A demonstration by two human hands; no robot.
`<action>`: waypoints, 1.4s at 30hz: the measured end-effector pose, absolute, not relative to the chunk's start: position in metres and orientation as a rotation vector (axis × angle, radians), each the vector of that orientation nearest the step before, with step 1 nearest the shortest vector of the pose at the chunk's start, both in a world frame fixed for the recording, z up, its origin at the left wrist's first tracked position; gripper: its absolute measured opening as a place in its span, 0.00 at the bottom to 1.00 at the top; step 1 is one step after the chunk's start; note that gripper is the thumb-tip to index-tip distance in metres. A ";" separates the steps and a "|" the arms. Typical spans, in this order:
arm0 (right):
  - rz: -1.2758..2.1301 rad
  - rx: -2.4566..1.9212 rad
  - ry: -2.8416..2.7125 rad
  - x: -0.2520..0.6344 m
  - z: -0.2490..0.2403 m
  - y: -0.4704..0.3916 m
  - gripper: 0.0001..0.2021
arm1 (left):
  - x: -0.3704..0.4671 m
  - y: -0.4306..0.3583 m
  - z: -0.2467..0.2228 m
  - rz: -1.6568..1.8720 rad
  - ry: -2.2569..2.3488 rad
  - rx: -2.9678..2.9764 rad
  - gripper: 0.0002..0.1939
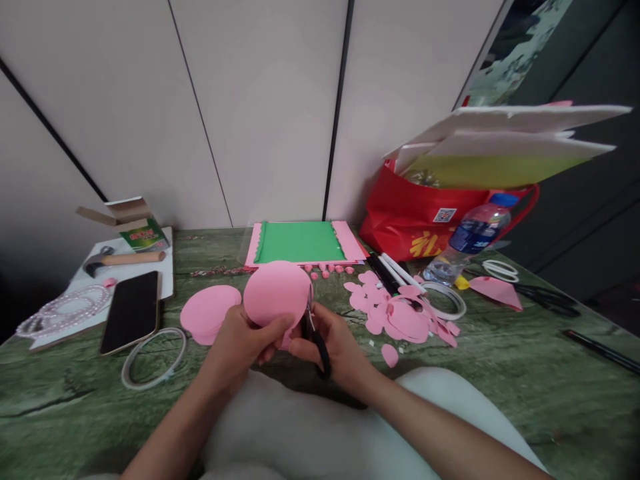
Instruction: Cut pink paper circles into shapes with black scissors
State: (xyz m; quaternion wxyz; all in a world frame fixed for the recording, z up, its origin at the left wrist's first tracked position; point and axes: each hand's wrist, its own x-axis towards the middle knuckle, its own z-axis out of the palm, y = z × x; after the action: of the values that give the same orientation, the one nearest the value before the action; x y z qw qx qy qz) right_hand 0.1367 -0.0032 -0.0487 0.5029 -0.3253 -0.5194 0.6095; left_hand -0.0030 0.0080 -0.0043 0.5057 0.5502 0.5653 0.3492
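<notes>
My left hand (pixel 245 340) pinches the lower edge of a round pink paper (pixel 277 292), thumb on its face. My right hand (pixel 335 347) is closed around black-handled scissors (pixel 315 337), whose blades stand upright against the right edge of the paper. To the left of the held paper lies a stack of pink paper circles (pixel 207 312). Pink petal-shaped pieces and scraps (pixel 393 313) are heaped to the right. Behind my hands a green sheet (pixel 303 241) rests over pink paper.
A phone (pixel 131 312), a tape roll (pixel 155 359), bead strings (pixel 65 312) and a hammer (pixel 125 259) are on the left. On the right stand a red bag (pixel 400 213) and a water bottle (pixel 467 237), near another tape roll (pixel 459 307) and black scissors (pixel 547 299).
</notes>
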 end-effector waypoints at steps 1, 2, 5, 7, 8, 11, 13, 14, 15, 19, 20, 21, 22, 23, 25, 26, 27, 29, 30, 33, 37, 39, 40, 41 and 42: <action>1.473 -0.789 -1.250 0.137 -0.049 -0.003 0.19 | -0.003 0.008 -0.005 0.841 1.359 1.328 0.16; 1.470 -0.796 -1.251 0.137 -0.050 -0.003 0.19 | -0.003 0.009 -0.005 0.840 1.354 1.329 0.17; 1.451 -0.815 -1.263 0.137 -0.051 -0.003 0.18 | -0.003 0.009 -0.007 0.847 1.360 1.335 0.17; 1.443 -0.826 -1.270 0.137 -0.052 -0.002 0.17 | -0.003 0.009 -0.007 0.858 1.372 1.338 0.17; 1.437 -0.832 -1.269 0.138 -0.052 -0.002 0.17 | -0.004 0.009 -0.007 0.862 1.376 1.338 0.17; 1.426 -0.831 -1.263 0.138 -0.051 -0.002 0.17 | -0.004 0.009 -0.007 0.865 1.383 1.340 0.18; 1.432 -0.825 -1.251 0.138 -0.051 -0.002 0.17 | -0.005 0.008 -0.006 0.871 1.376 1.339 0.18; 1.439 -0.823 -1.244 0.138 -0.051 -0.002 0.17 | -0.005 0.009 -0.007 0.877 1.369 1.339 0.18; 1.446 -0.826 -1.236 0.138 -0.051 -0.002 0.17 | -0.005 0.009 -0.007 0.881 1.364 1.339 0.18; 1.472 -0.866 -1.203 0.138 -0.053 -0.002 0.17 | -0.004 0.010 -0.007 0.903 1.354 1.328 0.19; 1.477 -0.878 -1.197 0.137 -0.053 -0.002 0.17 | -0.004 0.010 -0.007 0.914 1.350 1.318 0.19; 1.483 -0.887 -1.194 0.137 -0.053 -0.002 0.17 | -0.004 0.009 -0.006 0.926 1.338 1.305 0.18; 1.489 -0.893 -1.192 0.137 -0.054 -0.002 0.17 | -0.003 0.009 -0.005 0.935 1.314 1.289 0.18; 1.492 -0.895 -1.192 0.137 -0.054 -0.002 0.17 | -0.003 0.009 -0.004 0.937 1.282 1.270 0.17; 1.494 -0.887 -1.199 0.137 -0.053 -0.002 0.16 | -0.002 0.008 -0.002 0.923 1.209 1.234 0.14; 1.494 -0.879 -1.206 0.137 -0.053 -0.002 0.16 | -0.002 0.007 -0.002 0.914 1.175 1.224 0.14; 1.494 -0.869 -1.211 0.137 -0.053 -0.003 0.16 | -0.002 0.007 -0.001 0.909 1.148 1.218 0.13; 1.502 -0.844 -1.219 0.137 -0.052 -0.003 0.16 | -0.001 0.007 -0.002 0.913 1.118 1.215 0.13; 1.506 -0.836 -1.220 0.136 -0.052 -0.004 0.16 | -0.001 0.007 -0.002 0.912 1.110 1.216 0.13; 1.502 -0.839 -1.216 0.136 -0.053 -0.004 0.17 | -0.001 0.008 -0.003 0.888 1.106 1.224 0.14; 1.498 -0.837 -1.252 0.136 -0.054 -0.003 0.17 | -0.003 0.009 -0.006 0.910 1.126 1.238 0.12; 1.506 -0.825 -1.274 0.136 -0.055 -0.003 0.18 | -0.004 0.009 -0.007 0.938 1.136 1.253 0.12; 1.508 -0.826 -1.280 0.136 -0.056 -0.003 0.18 | -0.004 0.009 -0.007 0.945 1.139 1.259 0.12; 1.508 -0.828 -1.280 0.136 -0.056 -0.002 0.18 | -0.004 0.009 -0.006 0.947 1.145 1.261 0.13; 1.506 -0.827 -1.275 0.136 -0.056 -0.002 0.18 | -0.003 0.009 -0.006 0.943 1.153 1.263 0.13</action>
State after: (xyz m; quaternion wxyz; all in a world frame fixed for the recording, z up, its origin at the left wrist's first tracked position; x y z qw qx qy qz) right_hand 0.1362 -0.0022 -0.0558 0.4804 -0.3389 -0.5228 0.6173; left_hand -0.0032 0.0089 -0.0057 0.5600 0.5358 0.4890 0.4002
